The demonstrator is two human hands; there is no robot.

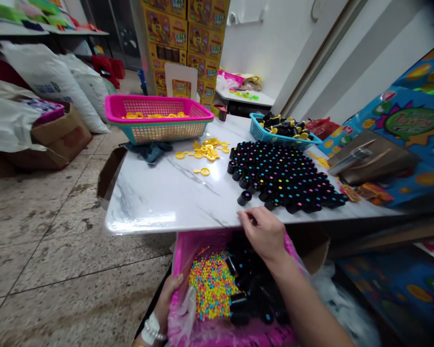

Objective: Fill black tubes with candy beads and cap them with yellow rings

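Observation:
My left hand point(169, 291) grips the left side of a pink basket point(180, 250) below the table edge; its thumb shows over the rim. Inside lie small multicoloured candy balls point(213, 284) on the left and several black cylindrical containers point(242, 301) on the right, with clear plastic film along the wall. My right hand point(262, 231) is above the basket at the table edge, fingers curled together; whatever they hold, if anything, is hidden. Just beyond its fingertips a single black container point(244, 197) stands upright, apart from a dense block of similar containers point(282, 176) with coloured dots on top.
Yellow ring-shaped pieces point(208, 149) lie loose on the white table point(159, 193). Behind them stands a pink and teal basket point(159, 115). A blue basket point(285, 132) holds black and yellow parts. A brown bag point(372, 156) sits at the right, before blue printed boxes point(412, 115).

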